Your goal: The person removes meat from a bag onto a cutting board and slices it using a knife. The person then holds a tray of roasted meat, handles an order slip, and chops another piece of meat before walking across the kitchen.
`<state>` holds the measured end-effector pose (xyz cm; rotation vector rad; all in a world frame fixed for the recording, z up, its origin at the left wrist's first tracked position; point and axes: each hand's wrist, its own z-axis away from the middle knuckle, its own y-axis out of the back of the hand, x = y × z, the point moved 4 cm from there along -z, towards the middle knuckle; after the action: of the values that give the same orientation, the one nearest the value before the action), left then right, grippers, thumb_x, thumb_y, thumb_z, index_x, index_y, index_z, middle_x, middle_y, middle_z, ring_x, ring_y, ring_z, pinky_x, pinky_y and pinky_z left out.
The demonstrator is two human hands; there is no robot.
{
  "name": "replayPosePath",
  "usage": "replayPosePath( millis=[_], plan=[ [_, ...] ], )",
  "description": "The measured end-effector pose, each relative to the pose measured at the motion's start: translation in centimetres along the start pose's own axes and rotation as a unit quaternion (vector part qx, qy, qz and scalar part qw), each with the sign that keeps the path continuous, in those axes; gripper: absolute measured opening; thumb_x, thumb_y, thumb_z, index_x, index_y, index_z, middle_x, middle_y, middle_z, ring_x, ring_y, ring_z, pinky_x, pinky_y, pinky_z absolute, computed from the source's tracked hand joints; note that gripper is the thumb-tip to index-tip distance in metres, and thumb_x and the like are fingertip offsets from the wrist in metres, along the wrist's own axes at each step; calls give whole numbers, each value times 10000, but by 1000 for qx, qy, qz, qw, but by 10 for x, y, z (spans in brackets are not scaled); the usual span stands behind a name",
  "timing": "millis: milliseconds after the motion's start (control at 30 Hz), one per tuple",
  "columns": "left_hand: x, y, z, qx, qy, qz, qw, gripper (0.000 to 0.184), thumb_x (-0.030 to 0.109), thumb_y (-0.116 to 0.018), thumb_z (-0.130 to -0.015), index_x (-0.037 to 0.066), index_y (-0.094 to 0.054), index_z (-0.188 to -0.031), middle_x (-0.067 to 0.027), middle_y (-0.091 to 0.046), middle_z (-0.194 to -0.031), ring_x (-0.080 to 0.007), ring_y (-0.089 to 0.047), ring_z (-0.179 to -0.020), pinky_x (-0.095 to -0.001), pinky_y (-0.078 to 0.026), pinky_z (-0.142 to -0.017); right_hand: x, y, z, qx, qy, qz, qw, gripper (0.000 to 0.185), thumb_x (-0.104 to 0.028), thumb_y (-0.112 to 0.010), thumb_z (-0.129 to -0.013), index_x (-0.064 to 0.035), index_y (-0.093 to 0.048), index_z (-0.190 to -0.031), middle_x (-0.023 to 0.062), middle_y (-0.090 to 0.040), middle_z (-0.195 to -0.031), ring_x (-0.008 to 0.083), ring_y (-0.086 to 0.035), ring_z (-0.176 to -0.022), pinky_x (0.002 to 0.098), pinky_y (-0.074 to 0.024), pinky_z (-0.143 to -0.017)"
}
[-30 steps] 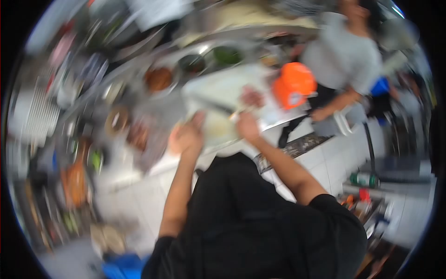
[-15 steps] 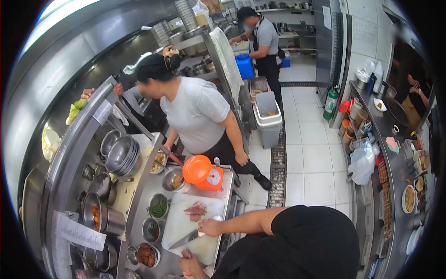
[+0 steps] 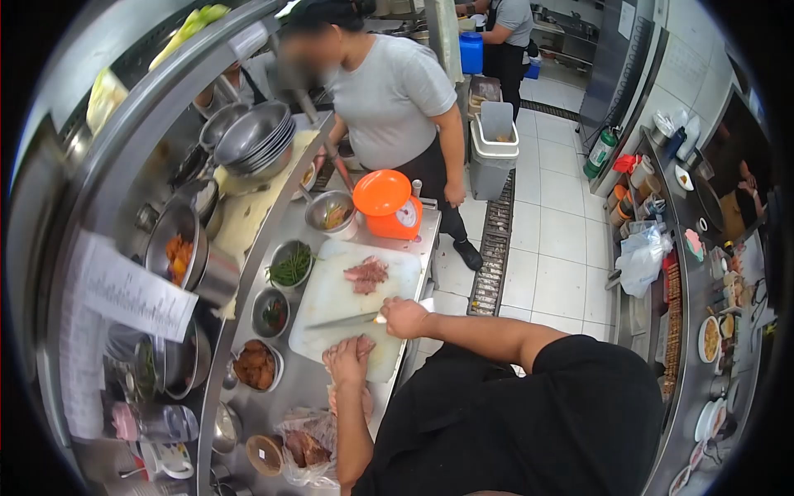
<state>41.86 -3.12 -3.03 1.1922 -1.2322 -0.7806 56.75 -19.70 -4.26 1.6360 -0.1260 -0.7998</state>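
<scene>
My right hand (image 3: 405, 318) grips the handle of a kitchen knife (image 3: 341, 321), its blade pointing left across the white cutting board (image 3: 318, 289). Near the board's front corner my left hand (image 3: 347, 361) presses its bent fingers on a piece of meat, mostly hidden under them. Just beyond the blade lies a small pile of cut pink meat (image 3: 365, 274). Left of the board stand a bowl of green beans or similar green pieces (image 3: 289, 264), a small metal bowl (image 3: 270, 312) and a bowl of browned pieces (image 3: 255, 365).
An orange scale (image 3: 393, 217) and a metal bowl (image 3: 331, 212) stand beyond the board. Bagged meat (image 3: 306, 446) lies near my left forearm. A shelf with stacked bowls (image 3: 255, 136) borders the left. A co-worker (image 3: 389, 99) stands across the counter; another is farther back.
The view has shifted, bringing the board higher in frame. My left hand has come onto the board's front part, nearer the knife. The knife lies more level across the board.
</scene>
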Motion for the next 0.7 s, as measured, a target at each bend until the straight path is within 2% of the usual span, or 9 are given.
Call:
replayPosePath(
  millis=[133,233,333,433,467,567,600,700],
  plan=[
    [1,2,-22,-50,-83,-19,995,417,100,-715,-841,190,-721,-1248,-42,-703,-1255,-298,-614,-1205,-550,-293,-1161,-2,19,29,-22,-137,-56,989,386,-285,-572,-897,41,-669,-1081,261,-660,-1140,415,-694,-1024,502,-571,-897],
    [10,8,-37,-72,-162,-13,984,433,50,-676,-858,197,-719,-1262,-30,-704,-1260,-291,-597,-1261,-584,-239,-1208,4,6,49,-22,-206,-80,975,428,-324,-529,-933,59,-657,-1076,293,-672,-1118,434,-697,-1026,514,-565,-904],
    [0,2,-42,-103,-163,-13,981,484,62,-696,-843,206,-701,-1306,-51,-657,-1356,-299,-544,-1348,-609,-169,-1251,5,-5,61,-38,-228,-118,966,463,-348,-502,-963,66,-650,-1110,310,-691,-1106,448,-689,-1050,531,-548,-920],
    [-16,1,-35,-52,-119,-3,992,580,89,-743,-809,214,-664,-1370,-79,-571,-1468,-304,-477,-1418,-625,-141,-1259,4,-9,69,-32,-249,-129,959,489,-358,-481,-977,71,-639,-1150,311,-706,-1095,457,-694,-1032,541,-536,-933],
    [-18,11,-34,-79,-90,-4,993,708,133,-794,-766,231,-606,-1441,-108,-480,-1549,-302,-410,-1474,-633,-114,-1267,2,-7,71,-38,-264,-128,955,493,-360,-480,-977,72,-635,-1157,308,-711,-1083,458,-695,-1026,542,-535,-933],
    [-28,26,-30,-62,-56,36,996,694,220,-786,-806,201,-575,-1467,-133,-458,-1562,-319,-360,-1504,-649,-109,-1257,-5,-3,73,-44,-271,-134,952,519,-377,-479,-976,71,-622,-1196,305,-721,-1048,465,-695,-1019,545,-533,-934],
    [-38,13,-31,-90,-44,42,994,771,318,-807,-780,189,-540,-1492,-140,-451,-1559,-329,-337,-1514,-663,-97,-1251,-7,-2,74,-48,-273,-132,952,525,-383,-478,-977,70,-621,-1200,304,-721,-1053,467,-695,-1022,544,-533,-934],
    [-39,-10,-22,-69,-32,49,996,836,394,-805,-774,187,-494,-1522,-137,-430,-1572,-334,-311,-1524,-672,-90,-1248,-10,7,73,-58,-274,-120,952,542,-424,-526,-989,59,-620,-1218,291,-726,-1067,453,-700,-1028,531,-540,-924]
  ],
)
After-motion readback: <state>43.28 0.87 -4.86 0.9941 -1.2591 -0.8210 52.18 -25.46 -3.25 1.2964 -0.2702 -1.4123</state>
